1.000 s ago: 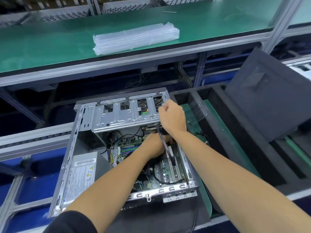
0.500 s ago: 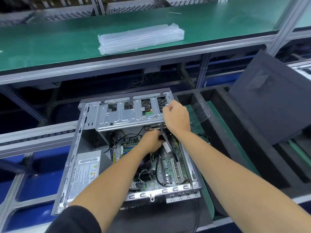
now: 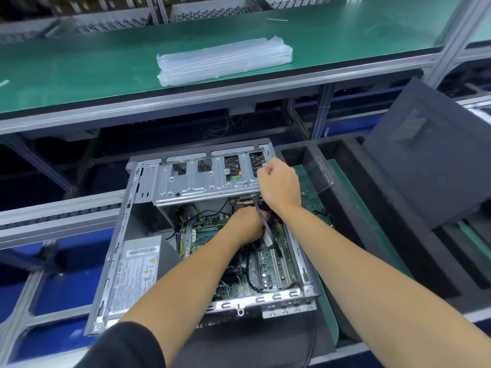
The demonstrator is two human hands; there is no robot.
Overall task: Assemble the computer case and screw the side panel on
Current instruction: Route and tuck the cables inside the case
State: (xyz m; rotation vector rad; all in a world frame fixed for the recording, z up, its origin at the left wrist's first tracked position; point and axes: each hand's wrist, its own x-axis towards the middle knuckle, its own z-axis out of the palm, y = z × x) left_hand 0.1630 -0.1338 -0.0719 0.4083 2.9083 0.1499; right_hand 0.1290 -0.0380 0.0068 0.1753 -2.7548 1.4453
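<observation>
An open silver computer case [image 3: 119, 251] lies on its side in front of me, its motherboard [image 3: 268, 272] and power supply [image 3: 135, 272] exposed. The metal drive cage [image 3: 202, 181] is tilted up at the far end. My right hand [image 3: 280, 184] is closed on the cage's right edge. My left hand [image 3: 247, 227] reaches inside under the cage, fingers curled around a flat black cable [image 3: 265, 227]; its fingertips are hidden. The dark grey side panel [image 3: 430, 166] leans upright at the right.
Black foam packing [image 3: 377, 235] with deep slots lies right of the case. A stack of clear plastic bags [image 3: 223, 61] rests on the green shelf [image 3: 79, 73] above. Aluminium frame rails [image 3: 58, 216] and blue bins [image 3: 69, 288] are at the left.
My right hand slid slightly up along the cage's right edge. My left hand stays under the cage at the cable. The view shifted a little.
</observation>
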